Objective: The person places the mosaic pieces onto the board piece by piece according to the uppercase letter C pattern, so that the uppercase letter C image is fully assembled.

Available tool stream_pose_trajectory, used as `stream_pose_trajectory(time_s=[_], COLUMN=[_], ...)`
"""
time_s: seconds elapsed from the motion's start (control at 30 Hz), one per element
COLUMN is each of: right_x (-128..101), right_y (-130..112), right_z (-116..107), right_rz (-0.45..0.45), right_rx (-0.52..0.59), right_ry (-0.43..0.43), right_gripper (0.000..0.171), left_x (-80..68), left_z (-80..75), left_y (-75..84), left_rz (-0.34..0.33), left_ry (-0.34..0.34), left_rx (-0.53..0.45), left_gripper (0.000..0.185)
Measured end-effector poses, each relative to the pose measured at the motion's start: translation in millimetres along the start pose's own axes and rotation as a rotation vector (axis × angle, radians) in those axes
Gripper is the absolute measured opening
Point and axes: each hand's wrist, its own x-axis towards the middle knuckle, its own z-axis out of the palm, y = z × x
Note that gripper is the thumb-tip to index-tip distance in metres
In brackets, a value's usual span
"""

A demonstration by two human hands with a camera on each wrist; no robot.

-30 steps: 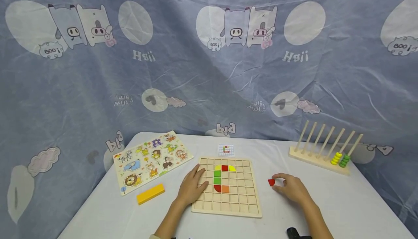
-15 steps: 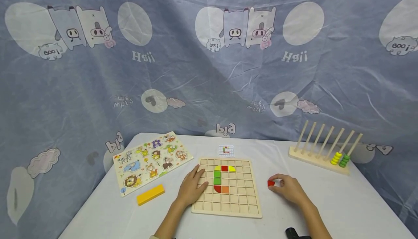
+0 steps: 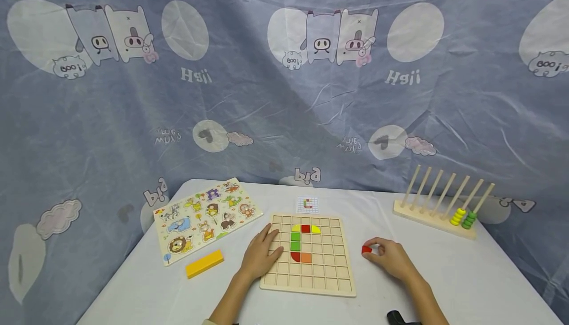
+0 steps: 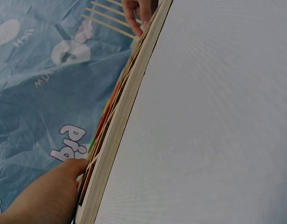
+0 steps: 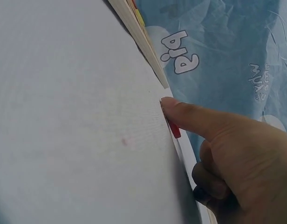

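A: Report the table contents from left to right.

B: At far left, a flat wooden animal peg puzzle (image 3: 206, 219) lies on the white table (image 3: 444, 275). Just in front of it is a yellow rectangular wooden block (image 3: 204, 264). Near the centre sits a square wooden grid board (image 3: 309, 253) carrying coloured tiles: yellow, red, green and orange, set in its cells. Behind the board lies a small white pattern card (image 3: 307, 204).

A: Left hand status?

B: The left hand (image 3: 261, 255) rests flat on the board's left edge, fingers straight and spread over the outer cells, holding nothing. In the left wrist view a fingertip (image 4: 73, 170) presses the board's side (image 4: 125, 126).

A: Right hand status?

B: The right hand (image 3: 391, 258) lies on the table just right of the board. Its thumb and forefinger pinch a small red wooden tile (image 3: 366, 249), which touches the tabletop, apart from the board. The right wrist view shows the forefinger (image 5: 190, 116) laid over the tile (image 5: 174, 129), low against the table surface.

A: Further right?

B: A wooden rack of seven upright rods (image 3: 437, 204) stands near the far right corner, with yellow and green rings stacked on its last two rods.
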Motion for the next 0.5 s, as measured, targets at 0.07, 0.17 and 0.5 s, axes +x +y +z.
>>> stream_pose_trajectory(time_s=[0.07, 0.17, 0.5], right_x=[0.1, 1.5, 5.6], right_y=[-0.5, -5.6, -56.8], right_z=[0.2, -1.0, 2.7], right_rz=[-0.024, -0.069, -0.164], right_rx=[0.001, 0.003, 0.016], right_ry=[0.01, 0.032, 0.001], right_gripper=[0.027, 0.025, 0.022], left_x=[-0.3, -0.4, 0.6], left_z=[0.0, -0.3, -0.5], left_y=[0.2, 0.6, 0.2], left_rz=[0.002, 0.005, 0.006], left_ry=[0.001, 0.002, -0.001], left_rx=[0.0, -0.001, -0.002], left_gripper=[0.054, 0.054, 0.055])
